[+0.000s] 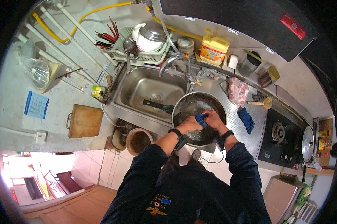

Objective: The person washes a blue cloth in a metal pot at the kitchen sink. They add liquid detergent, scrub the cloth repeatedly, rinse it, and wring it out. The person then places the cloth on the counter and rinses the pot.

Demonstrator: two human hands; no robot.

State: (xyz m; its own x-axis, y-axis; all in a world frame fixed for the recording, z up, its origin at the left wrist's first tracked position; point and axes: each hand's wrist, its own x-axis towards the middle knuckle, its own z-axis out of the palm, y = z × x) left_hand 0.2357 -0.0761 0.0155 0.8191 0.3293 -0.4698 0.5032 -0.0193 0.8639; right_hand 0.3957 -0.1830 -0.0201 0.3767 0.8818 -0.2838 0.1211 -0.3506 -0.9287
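A large dark wok stands on the steel counter beside the sink, its black handle reaching over the basin. Water or suds glisten inside it. Over the wok, my left hand and my right hand are close together, both gripping a wadded blue cloth. A second blue cloth lies on the counter to the right of the wok. Behind it rests raw meat in a clear plastic bag. The chrome faucet arches over the back of the sink.
The steel sink is left of the wok. Behind stand a green dish rack, a yellow jug and dark jars. A wooden-handled brush lies near the gas stove. Below the counter edge is a brown bucket.
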